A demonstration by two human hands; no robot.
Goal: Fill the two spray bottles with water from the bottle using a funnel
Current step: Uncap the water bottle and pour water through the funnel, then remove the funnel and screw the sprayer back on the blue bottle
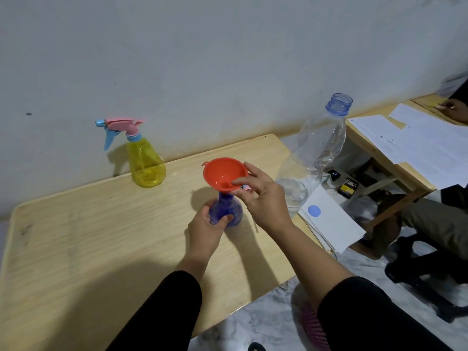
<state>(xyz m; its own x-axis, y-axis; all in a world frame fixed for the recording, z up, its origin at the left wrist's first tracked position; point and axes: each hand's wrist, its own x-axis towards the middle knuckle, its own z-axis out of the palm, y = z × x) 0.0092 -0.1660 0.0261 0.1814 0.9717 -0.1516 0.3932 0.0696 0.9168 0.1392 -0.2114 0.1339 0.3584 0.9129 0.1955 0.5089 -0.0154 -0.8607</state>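
Observation:
An orange funnel [222,174] stands in the neck of a blue spray bottle [226,211] near the middle of the wooden table [101,236]. My left hand [206,230] grips the blue bottle's body from the near side. My right hand [263,196] pinches the funnel's right rim, thumb inside the bowl. A yellow spray bottle [146,162] with its pink and blue trigger head on stands at the table's far edge. A large clear water bottle [316,153], uncapped and holding some water, stands at the table's right edge. A bit of pink shows behind my right fingers; what it is I cannot tell.
White papers [331,221] with a blue cap [314,211] on them overhang the table's right edge. A second low table [395,171] with printed sheets [415,140] stands to the right, where another person sits. A wall runs behind the table.

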